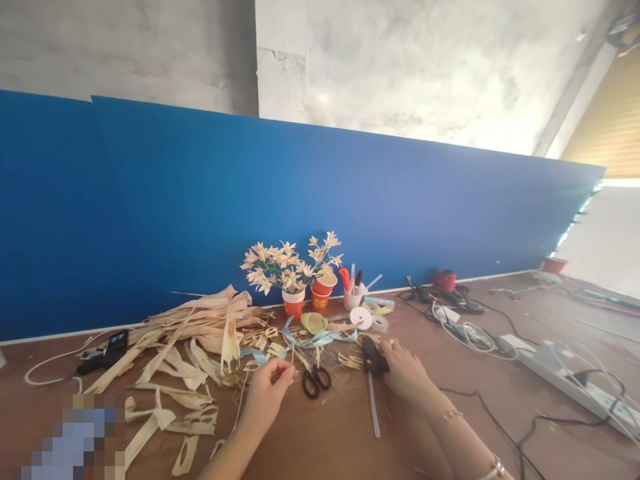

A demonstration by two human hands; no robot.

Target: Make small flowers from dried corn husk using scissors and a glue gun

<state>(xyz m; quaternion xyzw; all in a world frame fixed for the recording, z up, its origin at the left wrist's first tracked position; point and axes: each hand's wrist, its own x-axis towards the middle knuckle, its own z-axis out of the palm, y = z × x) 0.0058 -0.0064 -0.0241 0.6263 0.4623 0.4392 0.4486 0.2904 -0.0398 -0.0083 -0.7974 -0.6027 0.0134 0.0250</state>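
My left hand (270, 390) is closed in a pinch above the front of the table, thumb and fingertips together; whatever sits between them is too small to name. Just right of it lie scissors (316, 381) with black handles. Over the handle of a black hot glue gun (373, 357) rests my right hand (407, 371), its fingers partly hidden behind the gun. A translucent glue stick (374, 410) pokes out of the gun's rear toward me. Beyond my hands are pale blue ribbon (325, 339) and dried husk scraps (350, 361).
Dried corn husks (200, 327) cover the left side. Cream husk-like flowers (285, 263) stand in a red paper cup (293, 307) by the blue panel (350, 200). A pen cup (353, 299) and tape roll (380, 324) are nearby. Cables and a power strip (565, 383) occupy the right.
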